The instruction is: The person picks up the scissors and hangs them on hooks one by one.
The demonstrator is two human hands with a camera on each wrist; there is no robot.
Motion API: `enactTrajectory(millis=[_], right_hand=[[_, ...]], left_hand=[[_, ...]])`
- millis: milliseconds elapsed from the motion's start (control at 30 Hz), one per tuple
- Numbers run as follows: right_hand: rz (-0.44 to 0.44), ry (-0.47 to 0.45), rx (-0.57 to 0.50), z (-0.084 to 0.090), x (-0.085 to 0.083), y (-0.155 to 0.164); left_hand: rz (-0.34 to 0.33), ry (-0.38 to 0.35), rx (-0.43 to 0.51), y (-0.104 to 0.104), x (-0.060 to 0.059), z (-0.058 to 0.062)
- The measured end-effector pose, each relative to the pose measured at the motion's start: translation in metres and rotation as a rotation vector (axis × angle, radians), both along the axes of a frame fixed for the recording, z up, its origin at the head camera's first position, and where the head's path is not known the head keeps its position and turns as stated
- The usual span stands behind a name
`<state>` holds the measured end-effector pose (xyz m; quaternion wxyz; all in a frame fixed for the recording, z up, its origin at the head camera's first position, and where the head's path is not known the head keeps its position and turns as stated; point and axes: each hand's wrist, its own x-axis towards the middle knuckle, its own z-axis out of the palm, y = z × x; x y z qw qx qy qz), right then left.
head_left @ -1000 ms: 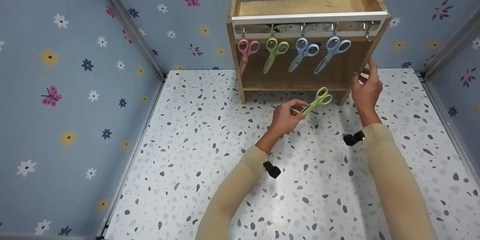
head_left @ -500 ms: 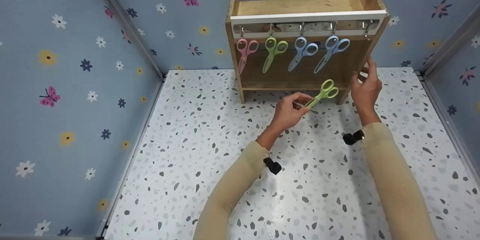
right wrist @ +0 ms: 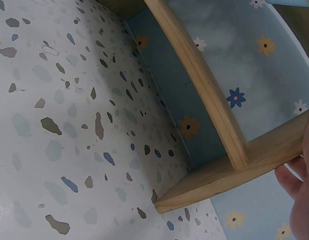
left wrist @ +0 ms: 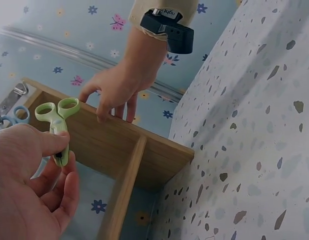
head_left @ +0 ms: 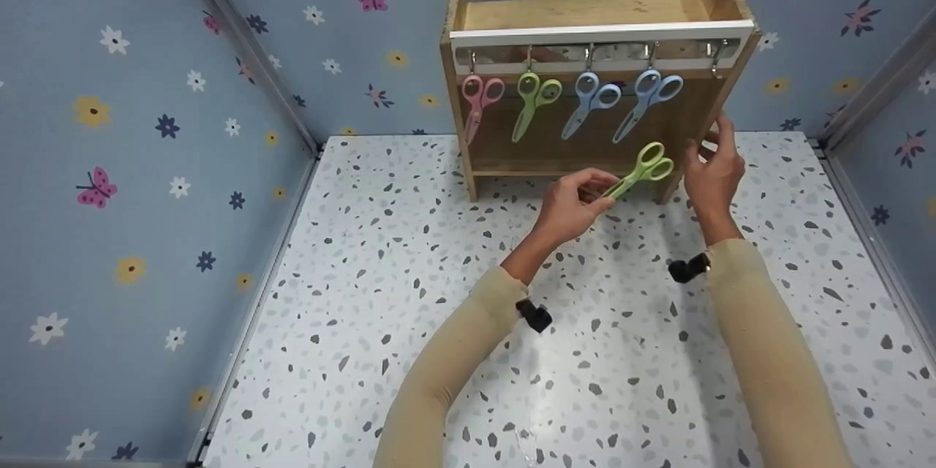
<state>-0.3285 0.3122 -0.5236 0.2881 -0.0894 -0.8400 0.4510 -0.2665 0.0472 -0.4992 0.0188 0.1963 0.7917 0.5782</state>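
A light-green pair of scissors is pinched by its blade end between the thumb and fingers of my left hand. Its handle loops point up and right, in front of the lower right part of the wooden rack. My right hand holds the rack's right side panel, its fingers at the outer side. From the rack's hooks hang pink scissors, green scissors and two blue scissors. A metal hook with no scissors is at the right end.
The rack stands on a white speckled tabletop against a flowered blue back wall. Similar panels with metal frames close off the left and right sides. Each wrist wears a small black camera.
My left hand has moved up and slightly right with the green scissors, bringing the handle loops nearer the rack's right side. My right hand stays at the side panel.
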Motion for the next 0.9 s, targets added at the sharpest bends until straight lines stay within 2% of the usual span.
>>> enactTrajectory(millis=[400, 900], right_hand=[[-0.003, 0.008, -0.002, 0.000, -0.001, -0.001], [0.001, -0.018, -0.029, 0.002, 0.000, -0.001]], left_hand=[[-0.043, 0.037, 0.037, 0.001, -0.003, 0.016], [-0.066, 0.124, 0.052, 0.011, -0.007, 0.038]])
